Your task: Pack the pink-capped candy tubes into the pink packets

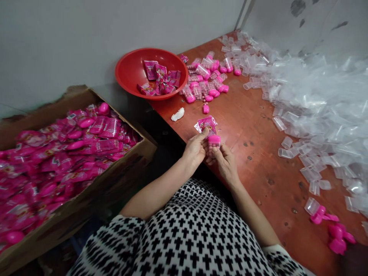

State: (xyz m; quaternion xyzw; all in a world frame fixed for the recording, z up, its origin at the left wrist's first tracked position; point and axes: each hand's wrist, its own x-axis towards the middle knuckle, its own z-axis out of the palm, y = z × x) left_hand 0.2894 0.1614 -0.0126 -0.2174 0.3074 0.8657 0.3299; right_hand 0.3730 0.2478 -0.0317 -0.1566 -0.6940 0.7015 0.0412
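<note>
My left hand (196, 148) is closed, its thumb pressed on a shiny pink printed packet (209, 122) that sticks out beyond the fingers. Close beside it, my right hand (227, 163) grips a small clear bottle with a pink cap (214, 141), its thumb on the lower part. Pink beads show dimly through the bottle's wall. The cap points away from me, near the packet's lower end. Both hands meet just over the table's near edge, and some fingertips are hidden behind the bottle.
A red bowl (120, 78) with several pink packets stands at the table's far left. Beside it lie bead-filled bottles (202, 73). Clear empty cups (316, 107) are heaped along the right. Pink caps (337, 237) lie near right. A cardboard box (126, 163) of pink packets is at left.
</note>
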